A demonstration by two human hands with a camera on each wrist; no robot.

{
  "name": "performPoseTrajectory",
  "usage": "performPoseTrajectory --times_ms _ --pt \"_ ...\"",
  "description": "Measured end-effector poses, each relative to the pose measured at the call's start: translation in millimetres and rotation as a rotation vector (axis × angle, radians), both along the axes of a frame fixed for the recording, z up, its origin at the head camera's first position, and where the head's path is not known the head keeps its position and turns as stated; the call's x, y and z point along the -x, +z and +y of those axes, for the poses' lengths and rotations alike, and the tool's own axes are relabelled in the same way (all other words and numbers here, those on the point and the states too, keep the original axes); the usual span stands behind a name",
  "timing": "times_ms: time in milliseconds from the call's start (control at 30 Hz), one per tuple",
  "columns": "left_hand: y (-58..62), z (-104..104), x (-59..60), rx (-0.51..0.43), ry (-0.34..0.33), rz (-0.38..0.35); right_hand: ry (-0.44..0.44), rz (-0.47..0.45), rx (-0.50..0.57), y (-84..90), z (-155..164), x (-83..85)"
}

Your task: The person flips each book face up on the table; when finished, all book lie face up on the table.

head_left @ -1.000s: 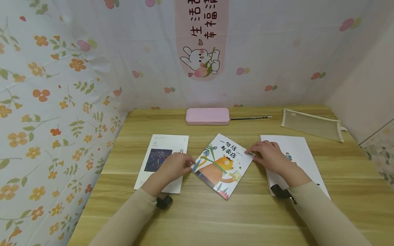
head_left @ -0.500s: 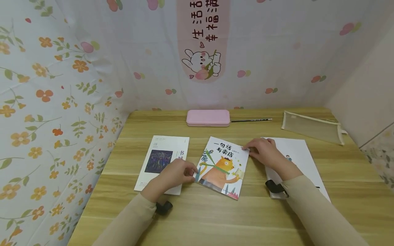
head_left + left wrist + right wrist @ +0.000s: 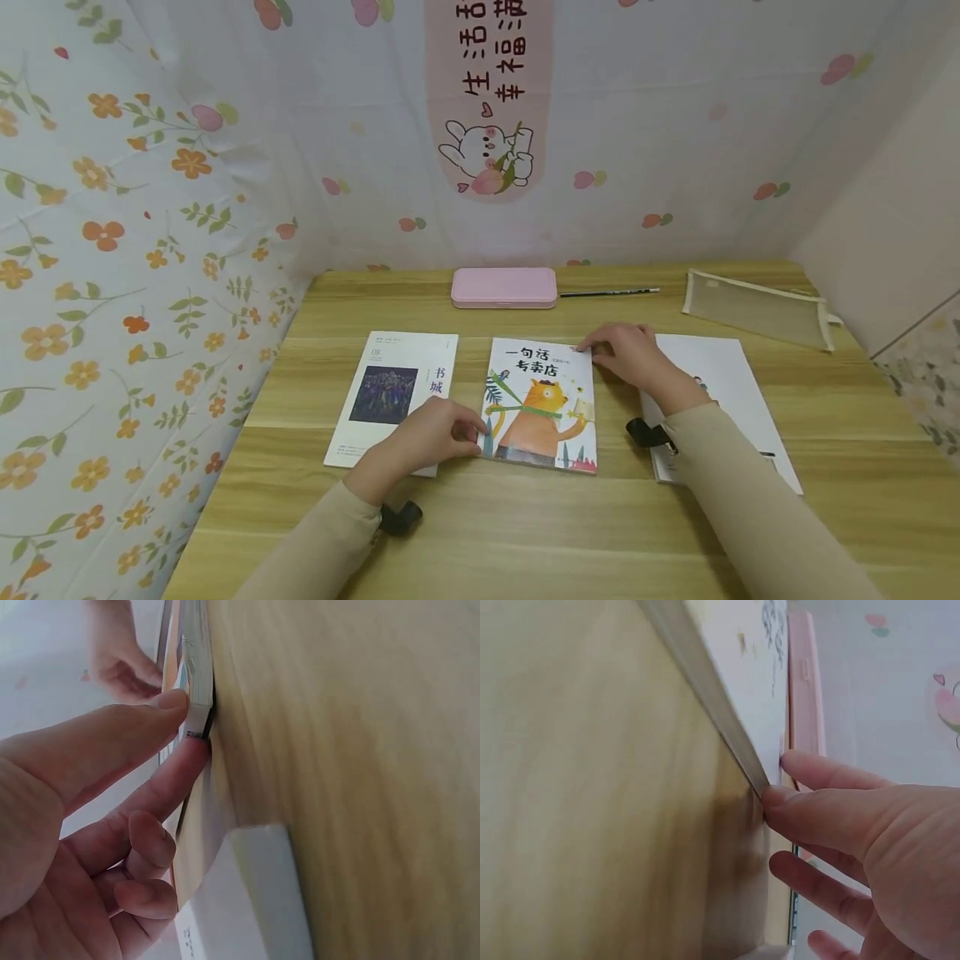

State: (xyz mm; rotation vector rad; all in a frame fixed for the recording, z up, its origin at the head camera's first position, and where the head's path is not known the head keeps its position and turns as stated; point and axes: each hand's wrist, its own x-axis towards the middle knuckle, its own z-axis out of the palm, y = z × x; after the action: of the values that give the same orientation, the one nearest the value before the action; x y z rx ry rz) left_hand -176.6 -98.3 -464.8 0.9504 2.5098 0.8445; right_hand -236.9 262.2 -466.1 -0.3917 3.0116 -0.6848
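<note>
A picture book with an orange cat on its cover [image 3: 542, 404] lies flat and square on the wooden table [image 3: 525, 533]. My left hand [image 3: 471, 435] pinches its near left corner; in the left wrist view the thumb and forefinger [image 3: 180, 750] close on that corner of the book [image 3: 196, 690]. My right hand [image 3: 588, 348] holds the far right corner. In the right wrist view, the thumb [image 3: 780, 802] presses the edge of the book [image 3: 735, 667] with a finger on the cover.
A white booklet with a dark picture [image 3: 390, 392] lies left of the cat book, and a white book [image 3: 720, 375] lies right, under my right forearm. At the back are a pink pencil case [image 3: 504, 287], a pencil [image 3: 609, 292] and a mesh pouch [image 3: 757, 310]. Patterned cloth walls enclose the table.
The cat book has turned counter-clockwise from a tilted position to square with the table edge. My left hand came nearer with its corner, and my right hand moved farther away.
</note>
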Motion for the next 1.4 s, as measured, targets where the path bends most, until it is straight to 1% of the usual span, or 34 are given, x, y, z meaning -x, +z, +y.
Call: performPoseTrajectory --times_ms 200,300,400,500,600,733,800,900,1000,1200,1333,1400 --pt "-0.6 3.4 -2.3 -0.006 -0.001 -0.020 0.000 -0.007 0.025 1.4 -8.0 12.3" --pt "0.3 5.4 -3.7 -0.002 -0.007 -0.012 0.002 -0.012 0.027 1.8 -9.7 14.2" --pt "0.5 6.7 -4.1 0.011 -0.008 0.002 0.017 -0.004 0.024 0.7 -8.1 12.6" --pt "1.6 8.6 -4.6 0.024 -0.009 0.034 0.047 0.017 0.001 -0.4 -1.2 5.6" --pt "2.3 11.7 -5.3 0.028 -0.004 0.086 0.069 0.037 -0.034 -0.5 8.6 -6.2" --pt "3.7 19.1 -4.2 0.023 0.000 0.138 0.068 0.062 -0.062 0.2 27.1 -22.0" --pt "6.2 23.9 -3.0 0.022 -0.009 0.147 0.061 0.078 -0.066 0.6 37.6 -28.3" --pt "9.8 34.3 -0.6 0.025 -0.033 0.147 0.051 0.106 -0.059 0.3 53.0 -36.4" --pt "12.4 49.5 1.9 0.036 -0.066 0.144 0.042 0.138 -0.045 0.1 65.9 -45.5" --pt "14.9 85.0 5.6 0.095 -0.141 0.182 0.044 0.199 -0.052 4.0 86.6 -62.7" --pt "17.2 105.2 5.0 0.081 -0.199 0.207 0.048 0.255 -0.038 4.4 103.7 -67.9" --pt "17.1 113.7 3.4 0.107 -0.229 0.226 0.052 0.280 -0.012 1.9 114.7 -68.9"
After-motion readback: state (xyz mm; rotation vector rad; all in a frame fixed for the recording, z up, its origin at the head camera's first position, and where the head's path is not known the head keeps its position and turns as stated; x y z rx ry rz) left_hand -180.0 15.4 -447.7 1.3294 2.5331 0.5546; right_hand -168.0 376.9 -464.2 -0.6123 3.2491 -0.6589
